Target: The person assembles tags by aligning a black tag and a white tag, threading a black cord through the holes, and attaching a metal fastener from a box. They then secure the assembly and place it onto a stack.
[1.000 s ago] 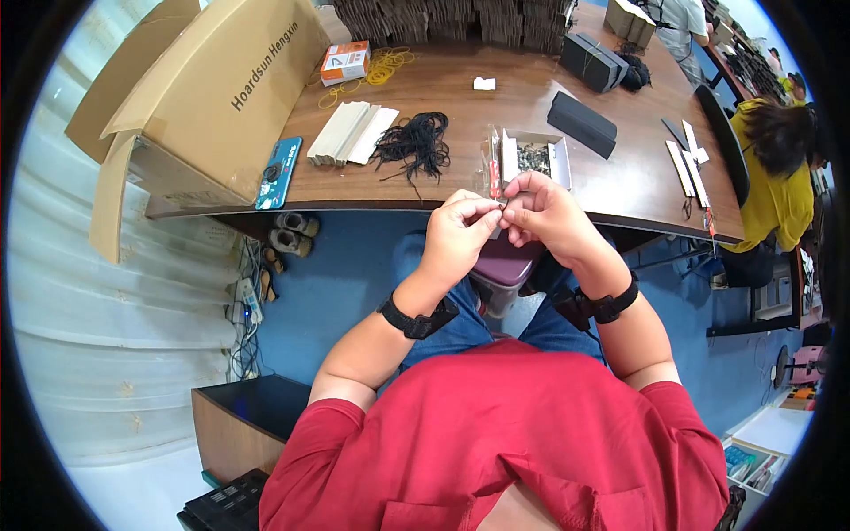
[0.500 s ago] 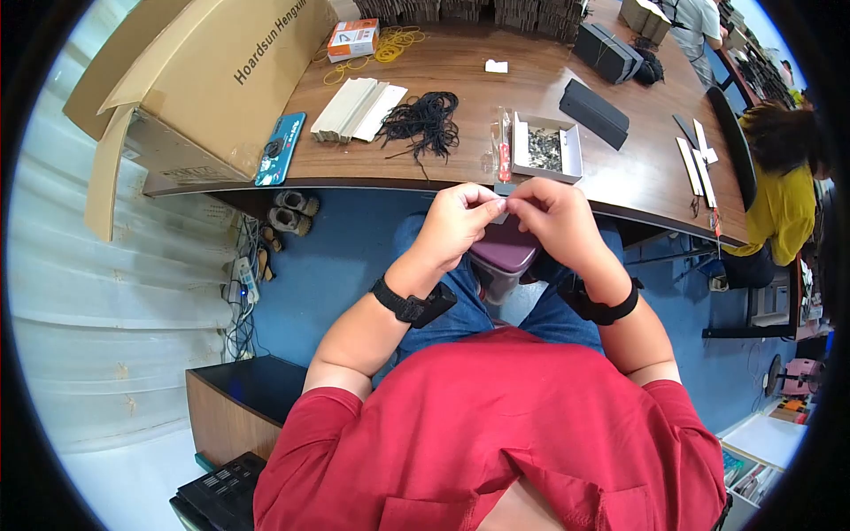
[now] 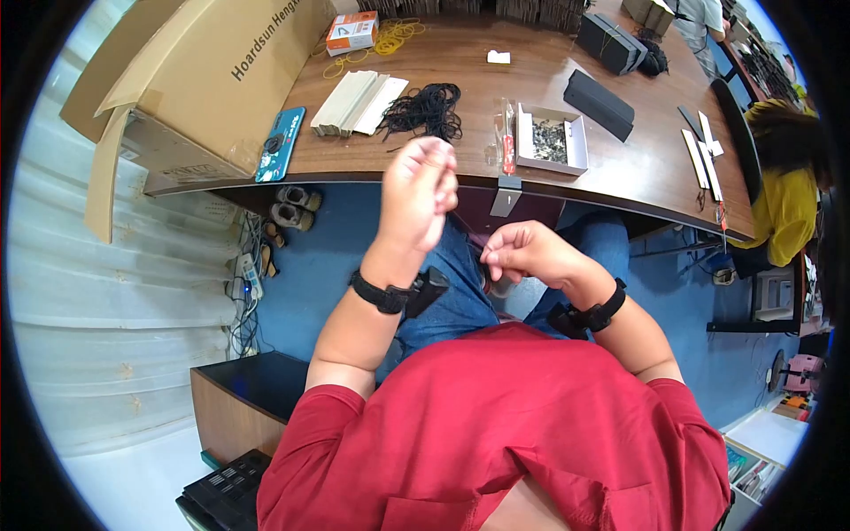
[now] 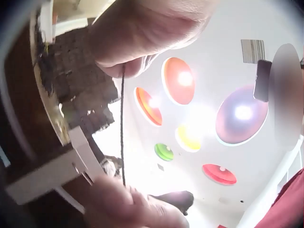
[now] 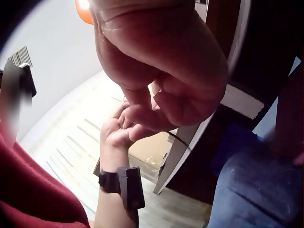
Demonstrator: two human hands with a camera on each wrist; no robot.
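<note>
A thin dark cord (image 4: 122, 128) runs taut between the two hands in the left wrist view. My left hand (image 3: 416, 195) pinches its upper end, raised in front of the table edge with the fingers curled in. Lower and closer to the body, my right hand (image 3: 531, 251) pinches the cord between thumb and fingers; a short dark tail of it sticks out past the fingertips in the right wrist view. Just beyond the hands, a small grey bracket-like piece (image 3: 506, 196) with a slot sits at the table's edge. A tangle of black cords (image 3: 423, 111) lies behind the left hand.
On the table (image 3: 478, 88) are a white tray (image 3: 577, 146) of small dark parts, a red-handled tool (image 3: 508, 155), a stack of pale strips (image 3: 350, 104), a black block (image 3: 599, 104) and an orange-white box (image 3: 352, 32). A large carton (image 3: 208, 88) stands left.
Both hands were together at the grey piece by the table edge. Now they are apart: the left has moved up and left, the right down toward the body, leaving the grey piece uncovered.
</note>
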